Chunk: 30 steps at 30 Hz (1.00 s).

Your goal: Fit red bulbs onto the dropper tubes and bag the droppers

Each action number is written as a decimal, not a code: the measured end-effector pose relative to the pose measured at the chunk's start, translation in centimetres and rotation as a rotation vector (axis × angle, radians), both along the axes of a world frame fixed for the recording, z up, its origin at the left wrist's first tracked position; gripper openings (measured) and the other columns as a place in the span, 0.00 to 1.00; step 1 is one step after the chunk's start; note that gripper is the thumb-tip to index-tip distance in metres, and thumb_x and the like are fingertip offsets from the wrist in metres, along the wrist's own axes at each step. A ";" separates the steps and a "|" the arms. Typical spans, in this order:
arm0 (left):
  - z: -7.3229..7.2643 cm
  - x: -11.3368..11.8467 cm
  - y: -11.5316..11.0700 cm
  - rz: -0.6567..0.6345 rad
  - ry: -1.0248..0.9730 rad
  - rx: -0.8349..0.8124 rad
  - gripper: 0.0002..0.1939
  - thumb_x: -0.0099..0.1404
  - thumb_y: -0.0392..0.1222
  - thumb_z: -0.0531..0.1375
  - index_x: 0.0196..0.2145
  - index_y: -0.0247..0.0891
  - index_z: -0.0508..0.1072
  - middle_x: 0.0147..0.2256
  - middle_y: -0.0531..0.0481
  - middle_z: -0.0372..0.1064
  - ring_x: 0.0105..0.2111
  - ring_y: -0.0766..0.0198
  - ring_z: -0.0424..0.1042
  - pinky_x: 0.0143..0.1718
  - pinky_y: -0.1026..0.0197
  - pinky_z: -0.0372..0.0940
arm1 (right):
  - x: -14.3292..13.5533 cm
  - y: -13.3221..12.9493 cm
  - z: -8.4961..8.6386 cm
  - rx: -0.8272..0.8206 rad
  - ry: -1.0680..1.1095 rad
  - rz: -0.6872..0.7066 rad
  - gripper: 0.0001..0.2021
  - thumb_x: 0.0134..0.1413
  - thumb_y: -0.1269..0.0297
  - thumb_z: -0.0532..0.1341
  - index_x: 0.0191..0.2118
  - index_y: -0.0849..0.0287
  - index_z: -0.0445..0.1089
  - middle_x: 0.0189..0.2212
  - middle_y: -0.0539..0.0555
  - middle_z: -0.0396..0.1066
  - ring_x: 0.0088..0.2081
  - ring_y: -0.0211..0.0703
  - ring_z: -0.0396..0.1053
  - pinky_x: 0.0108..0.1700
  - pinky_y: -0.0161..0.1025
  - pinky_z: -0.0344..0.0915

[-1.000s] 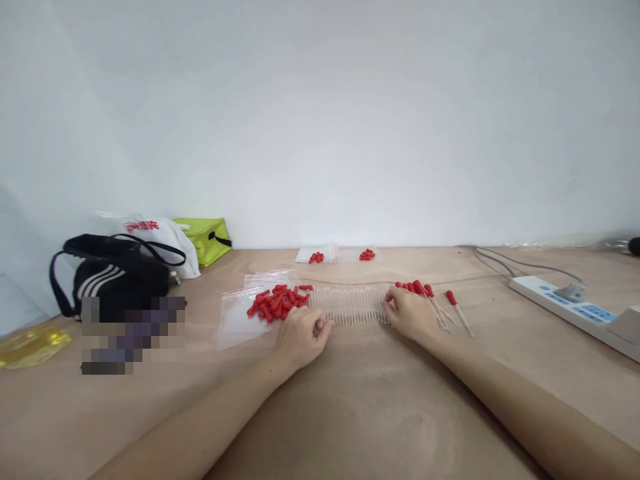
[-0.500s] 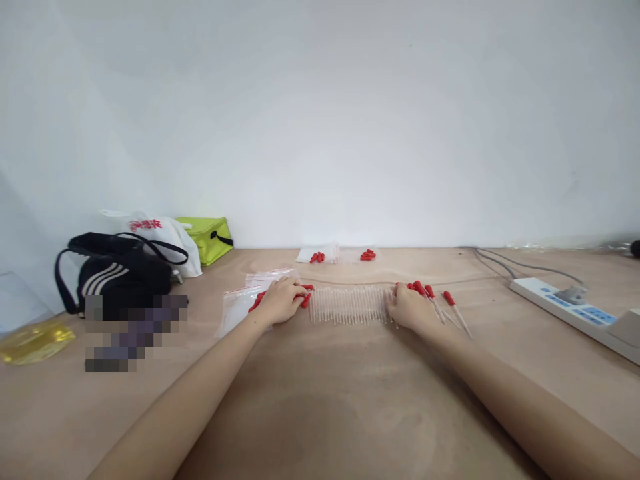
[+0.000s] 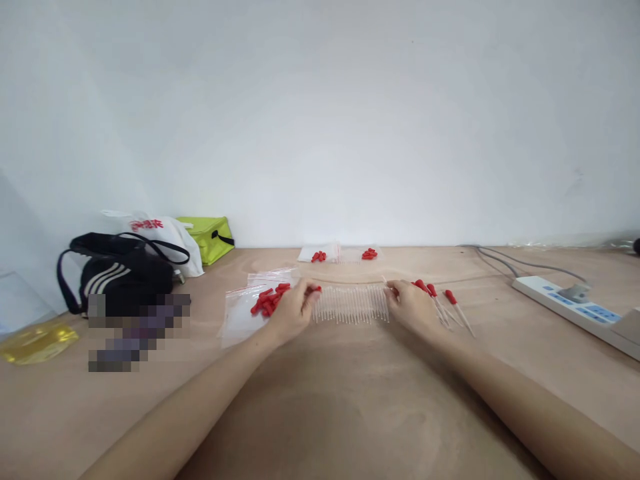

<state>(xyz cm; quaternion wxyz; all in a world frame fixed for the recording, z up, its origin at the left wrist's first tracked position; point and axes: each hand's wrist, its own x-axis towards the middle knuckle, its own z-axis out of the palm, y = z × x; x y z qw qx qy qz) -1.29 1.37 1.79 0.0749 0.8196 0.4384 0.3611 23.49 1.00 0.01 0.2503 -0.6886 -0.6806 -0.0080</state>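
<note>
Between the thumb and fingers of my left hand (image 3: 294, 310) is a small red rubber bulb (image 3: 319, 289). A pile of loose red bulbs (image 3: 269, 303) lies just left of it, on clear zip bags (image 3: 237, 323). My right hand (image 3: 414, 307) pinches a thin glass dropper tube (image 3: 385, 281), whose tip pokes up beyond the fingers; the rest is hidden by the hand. Between both hands, a row of clear glass tubes (image 3: 350, 305) lies side by side on the table. Several droppers with red bulbs fitted (image 3: 451, 298) rest right of my right hand.
Two small bags with red bulbs (image 3: 369, 254) lie by the wall. At left are a black bag (image 3: 125, 277), a white plastic bag (image 3: 175, 240), a lime-green box bag (image 3: 210, 240) and a yellow pouch (image 3: 40, 341). A white power strip (image 3: 565, 301) with a cable stands right.
My left hand has come off the bulb pile and moved slightly right with a red bulb. My right hand has lifted a tube's tip above the row's right end.
</note>
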 end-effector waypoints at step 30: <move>-2.4 1.6 -3.2 -0.258 0.026 -0.126 0.08 0.61 0.35 0.53 0.30 0.35 0.72 0.28 0.50 0.69 0.29 0.67 0.67 0.31 0.66 0.61 | -2.8 -3.3 -2.2 0.139 0.056 0.751 0.13 0.58 0.64 0.49 0.32 0.57 0.70 0.24 0.49 0.69 0.26 0.33 0.62 0.33 0.36 0.45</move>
